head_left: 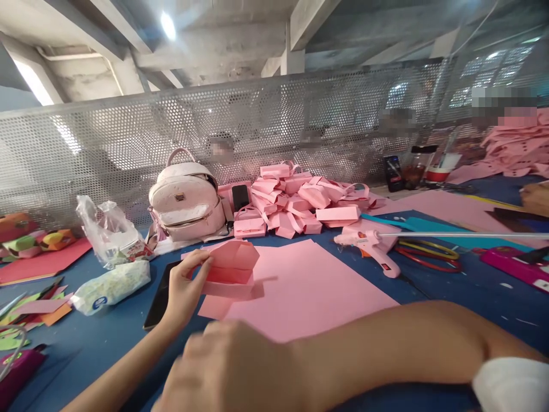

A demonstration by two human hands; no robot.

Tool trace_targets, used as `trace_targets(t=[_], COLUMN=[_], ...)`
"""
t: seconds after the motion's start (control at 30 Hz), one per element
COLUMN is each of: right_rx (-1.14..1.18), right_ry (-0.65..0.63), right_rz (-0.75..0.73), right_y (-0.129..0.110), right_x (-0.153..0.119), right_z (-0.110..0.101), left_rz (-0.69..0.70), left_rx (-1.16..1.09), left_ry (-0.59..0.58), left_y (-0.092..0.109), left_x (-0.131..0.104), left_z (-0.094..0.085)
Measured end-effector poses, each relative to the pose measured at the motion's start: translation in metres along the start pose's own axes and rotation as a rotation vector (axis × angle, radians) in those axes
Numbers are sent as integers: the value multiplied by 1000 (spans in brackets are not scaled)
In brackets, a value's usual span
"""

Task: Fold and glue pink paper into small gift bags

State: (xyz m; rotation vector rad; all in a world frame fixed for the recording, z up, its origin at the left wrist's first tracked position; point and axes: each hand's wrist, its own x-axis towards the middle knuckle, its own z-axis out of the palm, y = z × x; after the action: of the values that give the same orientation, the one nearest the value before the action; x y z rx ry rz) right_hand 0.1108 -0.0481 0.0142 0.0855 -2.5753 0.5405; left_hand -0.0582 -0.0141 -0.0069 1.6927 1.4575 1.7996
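Note:
My left hand (187, 283) pinches the left edge of a folded pink paper box (229, 277) between thumb and fingers. The box's hollow inside faces me, and it is held above pink paper sheets (300, 292) spread on the blue table. In the near foreground, my right hand (223, 366) shows its back and is blurred. Its knuckles are bent and its fingertips are out of sight, so whether it holds anything is hidden. A black phone-like slab (160, 297) lies partly behind my left wrist.
Behind the sheets rises a heap of folded pink paper boxes (295, 200), beside a pale pink backpack (184, 197). A pink glue gun (373, 246) with a long glue stick lies right. Tissue pack (112, 286) and paper scraps (40, 306) are left. A perforated metal screen (257, 120) borders the back.

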Motion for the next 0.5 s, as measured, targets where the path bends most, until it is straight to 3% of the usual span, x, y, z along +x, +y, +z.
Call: trace_targets(t=[0.07, 0.13, 0.2, 0.33, 0.5], right_rx=[-11, 5, 34, 218, 308], right_ry=[181, 445, 603, 561, 622], right_rz=[20, 198, 358, 570, 608], right_y=[8, 18, 30, 46, 46], right_x=[-14, -31, -47, -72, -81], right_z=[-27, -55, -75, -90, -93], left_rz=[-26, -55, -80, -102, -97], left_rx=[-25, -56, -86, -121, -221], left_ry=[4, 10, 19, 34, -103], left_y=[4, 9, 15, 23, 28], left_x=[-1, -4, -7, -16, -23], left_z=[1, 3, 7, 21, 36])
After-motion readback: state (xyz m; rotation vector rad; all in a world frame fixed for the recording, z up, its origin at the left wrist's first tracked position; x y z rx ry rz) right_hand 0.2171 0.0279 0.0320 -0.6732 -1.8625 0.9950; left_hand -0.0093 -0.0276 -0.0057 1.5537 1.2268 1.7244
